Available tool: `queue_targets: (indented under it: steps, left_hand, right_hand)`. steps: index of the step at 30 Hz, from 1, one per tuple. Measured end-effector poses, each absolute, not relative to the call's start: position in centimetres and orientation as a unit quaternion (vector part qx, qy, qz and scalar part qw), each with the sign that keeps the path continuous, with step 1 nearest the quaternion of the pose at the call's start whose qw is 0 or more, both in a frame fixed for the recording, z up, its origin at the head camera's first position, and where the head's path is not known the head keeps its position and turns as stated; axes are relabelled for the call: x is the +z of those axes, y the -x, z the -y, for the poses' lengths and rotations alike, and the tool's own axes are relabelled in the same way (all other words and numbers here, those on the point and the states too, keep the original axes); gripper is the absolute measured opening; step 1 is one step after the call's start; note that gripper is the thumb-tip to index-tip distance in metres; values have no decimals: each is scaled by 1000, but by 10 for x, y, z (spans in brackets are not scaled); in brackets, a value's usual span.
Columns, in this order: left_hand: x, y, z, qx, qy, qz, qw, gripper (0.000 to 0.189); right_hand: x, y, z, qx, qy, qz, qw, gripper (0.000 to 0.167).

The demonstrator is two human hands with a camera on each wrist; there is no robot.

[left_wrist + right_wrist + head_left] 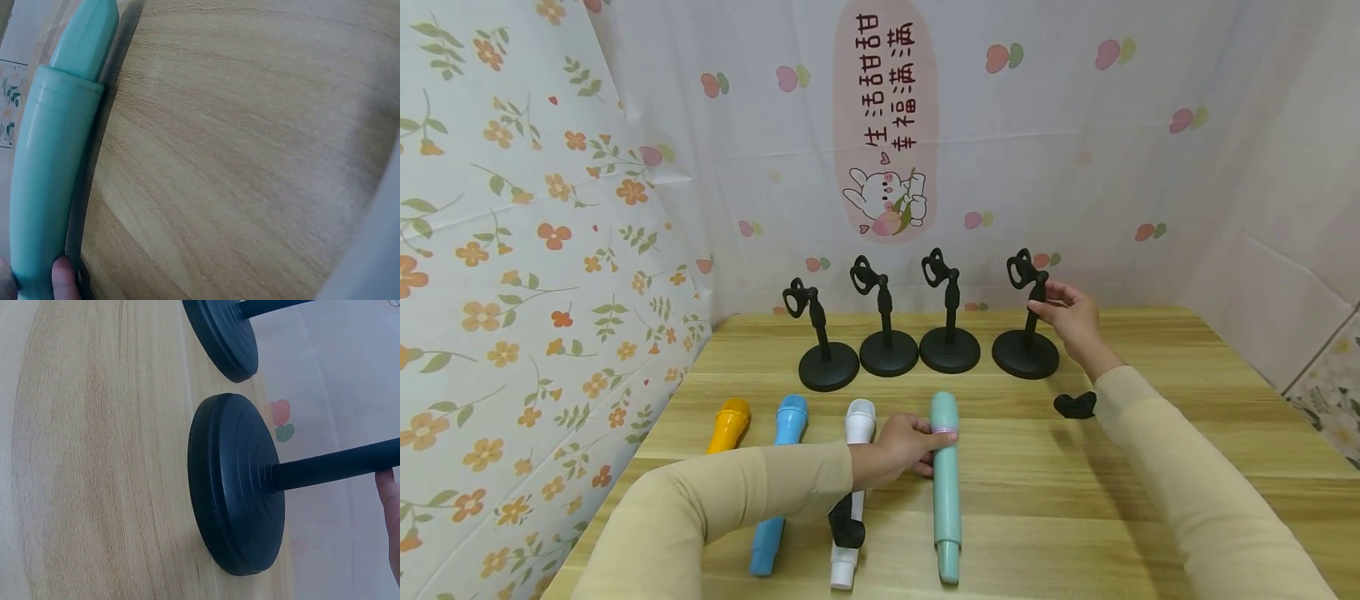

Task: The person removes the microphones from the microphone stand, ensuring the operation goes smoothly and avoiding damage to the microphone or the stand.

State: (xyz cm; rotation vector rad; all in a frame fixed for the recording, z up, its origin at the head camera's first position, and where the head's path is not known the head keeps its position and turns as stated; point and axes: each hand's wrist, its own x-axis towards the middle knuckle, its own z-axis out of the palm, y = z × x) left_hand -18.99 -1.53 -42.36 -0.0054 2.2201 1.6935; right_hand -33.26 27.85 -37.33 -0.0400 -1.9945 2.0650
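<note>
With thumb and fingers, my left hand (912,442) pinches a mint-green microphone (947,492) just below its head. The microphone lies lengthwise on the wooden table, and its lower end fills the left side of the left wrist view (53,144). At the back right, my right hand (1072,318) grips the upper pole of a black microphone stand (1026,354). That stand's round base (237,487) shows in the right wrist view, and its clip at the top holds nothing.
Three more black stands, (827,367) one at the left, line the table's back. White (860,425), blue (791,425) and orange (732,423) microphones lie left of the green one, partly hidden by my left arm. A patterned cloth (1037,167) hangs behind the table (1037,517).
</note>
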Motion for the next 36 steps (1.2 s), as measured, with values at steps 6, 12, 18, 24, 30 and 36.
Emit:
queue_targets:
  steps: [6,12,18,24,30,36]
  left_hand:
    - [-423,189,15,588,-2,-790,171,29]
    - [-422,189,15,581,-4,-797,167,29]
    - [-423,189,13,571,-10,-805,162,28]
    - [-424,190,13,568,-12,-807,161,28]
    - [-424,189,12,572,-5,-805,155,35]
    - [-423,188,12,601,-4,-785,149,53]
  right_hand:
    - [-375,334,-279,709,10,691,136,35]
    - [-375,333,-279,717,8,684,135,35]
    - [-375,332,-279,730,7,672,126,35]
    - [-376,332,-280,726,11,676,125,37]
    - [-375,331,-280,725,17,677,124,36]
    - [-375,331,-279,717,18,685,127,33]
